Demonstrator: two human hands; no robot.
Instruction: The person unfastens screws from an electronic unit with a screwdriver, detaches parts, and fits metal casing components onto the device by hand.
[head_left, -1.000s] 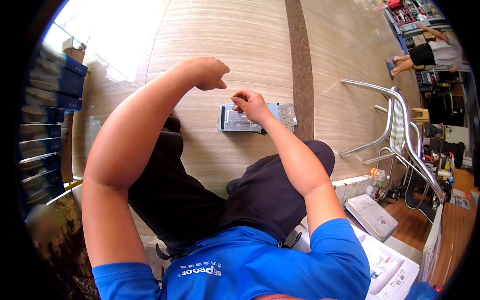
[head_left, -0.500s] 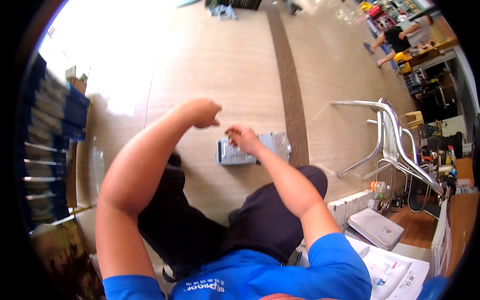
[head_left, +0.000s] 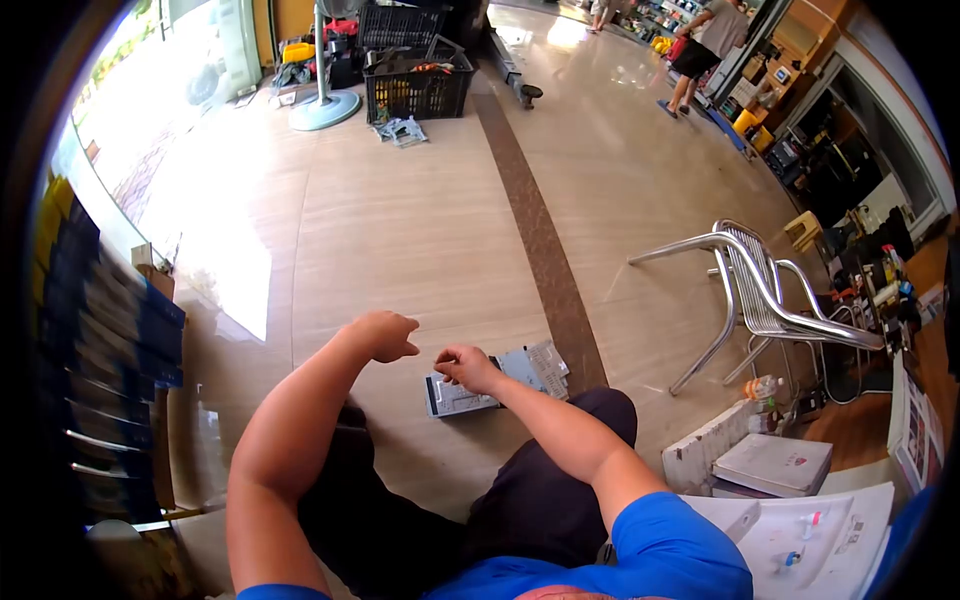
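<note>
A flat grey metal box [head_left: 462,400] with a dark end lies on the tiled floor between my knees, its lid-like plate [head_left: 540,368] reaching to the right. My left hand [head_left: 385,336] hangs in the air beyond the box's left end, fingers partly bent, the thumb apart from the forefinger; I see nothing in it. Just over the left part of the box is my right hand [head_left: 472,368]. Its fingers are drawn together in a pinch, and whatever they hold is too small to make out.
A metal chair [head_left: 755,285] stands to the right, by a stack of books [head_left: 772,464]. Ahead are a black crate [head_left: 418,90], a round fan base [head_left: 325,110] and some crumpled blue-grey material [head_left: 402,132]. Racked goods [head_left: 100,330] line the left. A person [head_left: 708,45] stands far right.
My view has tilted up, so the crate and fan base now show and the hands sit lower in view. Both hands stay near the box in much the same poses. The distant person is now upright.
</note>
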